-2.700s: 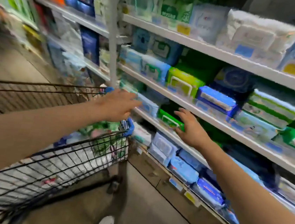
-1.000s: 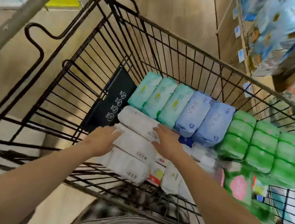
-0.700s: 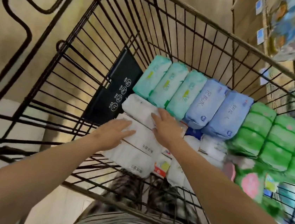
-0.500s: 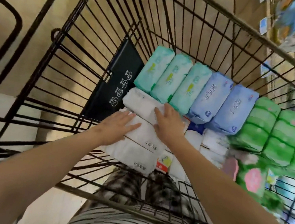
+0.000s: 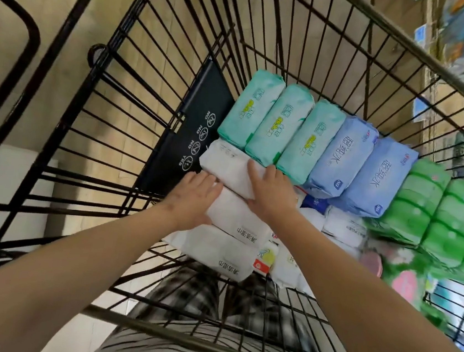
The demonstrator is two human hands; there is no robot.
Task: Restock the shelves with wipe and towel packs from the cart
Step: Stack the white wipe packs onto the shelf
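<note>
Your bare arms reach forward and down, drawing close together at the wrists. Your left hand (image 5: 193, 197) lies palm down, fingers straight and together. Your right hand (image 5: 273, 193), just beside it and slightly further out, also lies palm down with fingers flat.

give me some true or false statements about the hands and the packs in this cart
1. The left hand and the right hand both touch the white packs. True.
2. Three teal packs lie side by side in the cart. True.
3. The blue packs lie left of the teal packs. False: they lie to the right of them, between the teal packs and the green packs.
4. The left hand holds one of the green packs. False: it rests on the white packs.
</note>
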